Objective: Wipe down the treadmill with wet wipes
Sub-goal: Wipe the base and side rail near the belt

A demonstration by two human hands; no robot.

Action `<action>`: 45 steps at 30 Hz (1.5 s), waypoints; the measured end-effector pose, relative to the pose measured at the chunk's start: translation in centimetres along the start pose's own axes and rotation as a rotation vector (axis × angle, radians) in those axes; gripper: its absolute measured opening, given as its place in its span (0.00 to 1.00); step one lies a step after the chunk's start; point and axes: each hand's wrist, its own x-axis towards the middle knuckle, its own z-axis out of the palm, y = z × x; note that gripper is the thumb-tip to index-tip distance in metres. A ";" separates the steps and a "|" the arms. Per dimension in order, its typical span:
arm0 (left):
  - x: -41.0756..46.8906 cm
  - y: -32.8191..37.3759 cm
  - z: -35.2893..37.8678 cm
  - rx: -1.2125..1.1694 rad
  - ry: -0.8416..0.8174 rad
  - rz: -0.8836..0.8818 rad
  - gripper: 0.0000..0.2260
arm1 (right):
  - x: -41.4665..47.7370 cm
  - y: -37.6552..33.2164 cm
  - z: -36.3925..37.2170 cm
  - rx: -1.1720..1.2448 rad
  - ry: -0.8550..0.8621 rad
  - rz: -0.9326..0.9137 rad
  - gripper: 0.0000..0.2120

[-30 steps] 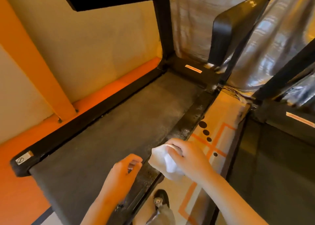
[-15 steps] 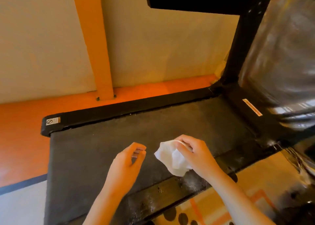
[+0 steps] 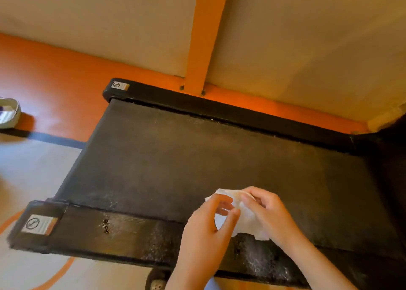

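The black treadmill deck [image 3: 197, 158] lies across the view, its dusty near side rail [image 3: 123, 230] running along the bottom. A crumpled white wet wipe [image 3: 248, 221] hangs above the near rail. My right hand [image 3: 268, 213] grips the wipe from the right. My left hand [image 3: 206, 230] pinches its left edge with thumb and fingertips. Both hands meet over the belt's near edge.
The far side rail [image 3: 219, 107] runs beside an orange floor strip and a beige wall with an orange post [image 3: 202, 48]. A pale shoe [image 3: 8, 114] lies at the far left. A dark shoe tip [image 3: 157, 281] shows below the near rail.
The view has swung left, showing the treadmill's rear end. My left hand has come in and taken hold of the wipe, which only my right hand held before.
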 end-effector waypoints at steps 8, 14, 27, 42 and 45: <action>0.8 -14.6 6.9 0.088 0.202 -0.035 0.21 | 4.7 13.0 6.3 0.131 -0.111 0.057 0.11; 3.3 -23.2 10.3 0.192 0.266 0.121 0.18 | 6.6 21.5 9.4 0.215 -0.072 -0.047 0.11; -2.3 -21.9 15.8 -0.108 0.100 0.308 0.05 | -3.4 29.8 4.6 0.407 0.118 -0.109 0.10; -11.3 -16.5 24.7 -0.391 -0.411 0.160 0.03 | -16.9 37.2 -5.7 0.956 0.037 0.043 0.21; -10.4 -15.4 28.3 -0.308 -0.464 0.131 0.08 | -18.9 38.7 -10.5 0.881 0.165 -0.003 0.15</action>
